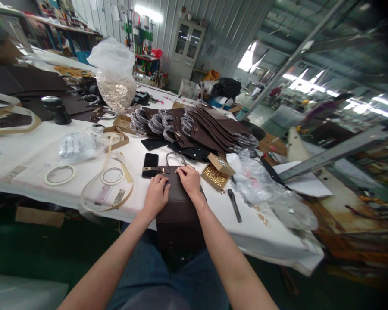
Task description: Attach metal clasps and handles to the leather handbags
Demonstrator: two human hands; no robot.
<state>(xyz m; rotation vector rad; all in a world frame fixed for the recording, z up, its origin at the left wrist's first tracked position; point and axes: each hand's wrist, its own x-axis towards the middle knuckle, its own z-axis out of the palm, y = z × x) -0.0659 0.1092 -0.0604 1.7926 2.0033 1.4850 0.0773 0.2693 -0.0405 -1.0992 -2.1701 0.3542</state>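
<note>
A dark brown leather bag panel lies in front of me, its lower part hanging over the table's front edge. A curved handle and gold-coloured fittings are at its far end. My left hand rests on the panel's left edge, its fingers bent loosely over the leather. My right hand pinches a small gold-coloured metal piece at the panel's far end, beside the handle; its exact shape is hard to make out. A black phone lies just beyond my left hand, with a strap with a gold-coloured fitting across it.
Right of the panel are a small box of gold-coloured hardware and a dark hand tool. Behind lie stacked brown bag panels with wrapped handles. Tape rolls lie left; clear plastic bags lie right.
</note>
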